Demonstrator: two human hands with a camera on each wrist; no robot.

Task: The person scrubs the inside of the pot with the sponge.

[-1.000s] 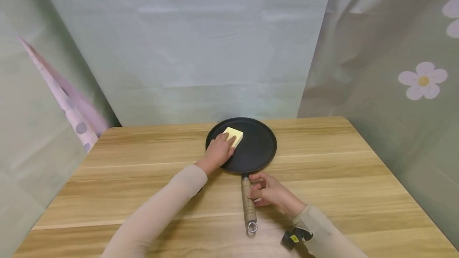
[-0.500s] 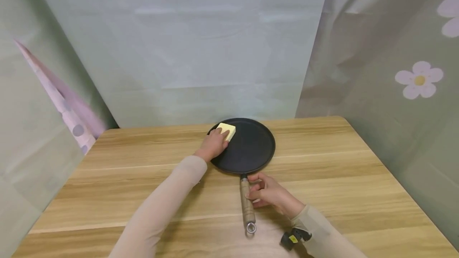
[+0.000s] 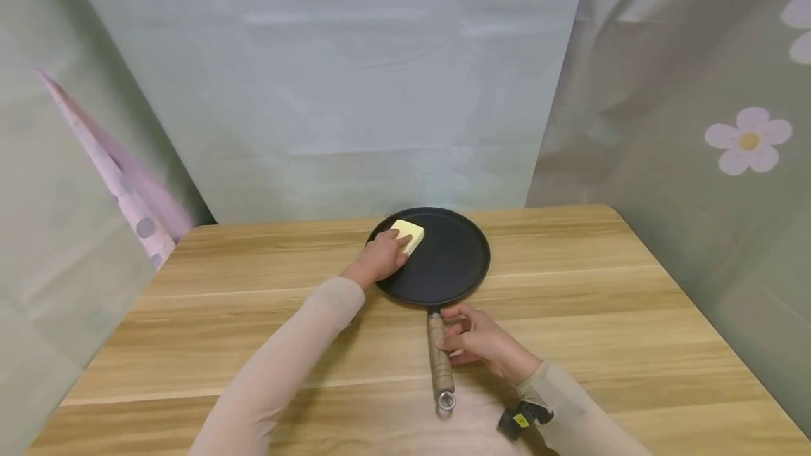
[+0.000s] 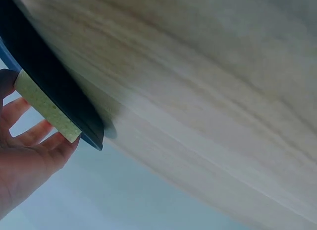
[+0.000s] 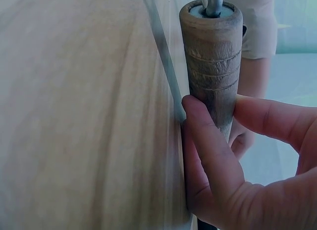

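Observation:
A round black flat pan (image 3: 450,259) lies on the table, its wooden handle (image 3: 440,361) pointing toward me. On the pan's left side is a pale yellow sponge (image 3: 410,229), gripped between the thumb and fingers of my left hand (image 3: 380,257). The left wrist view shows the sponge (image 4: 47,106) held against the pan surface, close to the rim (image 4: 94,136). My right hand (image 3: 484,343) pinches the handle near the pan; in the right wrist view thumb and fingers stand on either side of the wooden grip (image 5: 213,56), which ends in a metal ring.
The wood-grain table (image 3: 570,315) extends to both sides of the pan. Behind it hangs a pale grey-green sheet (image 3: 380,90), with a flower-printed one (image 3: 747,143) at the right. A black wrist strap (image 3: 526,419) sits on my right forearm.
My left hand slid the sponge left and up toward the rim, then slightly back to the right. The right hand stays on the handle, and the pan keeps its place.

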